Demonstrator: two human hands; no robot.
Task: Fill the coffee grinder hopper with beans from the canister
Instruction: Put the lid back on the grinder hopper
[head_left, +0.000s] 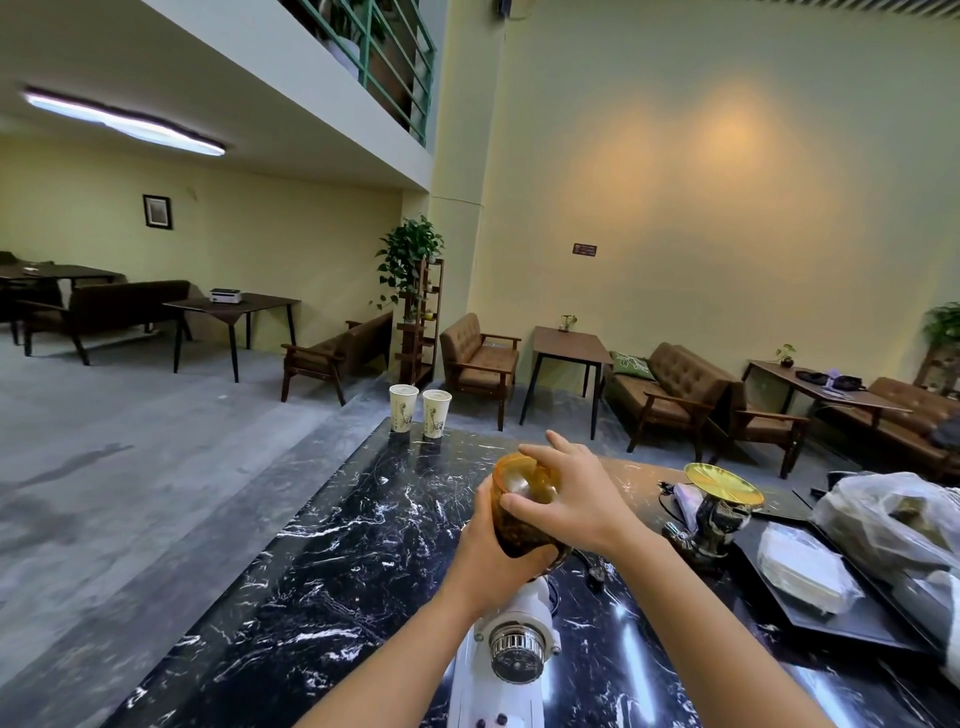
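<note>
Hopper (524, 514) is sitting upright atop the white grinder (511, 649); left hand (491, 540) is gripping its side, right hand (576, 493) is grasping its lid (519, 480) from above.

Glossy black veined marble counter (332, 561), translucent amber plastic hopper (519, 525), smooth white grinder (498, 675), paper cups (403, 408).

I see the black marble counter (332, 561) carrying two paper cups (420, 410) at its far edge, a white grinder (511, 654) near, a dark tray (810, 618) right.
</note>
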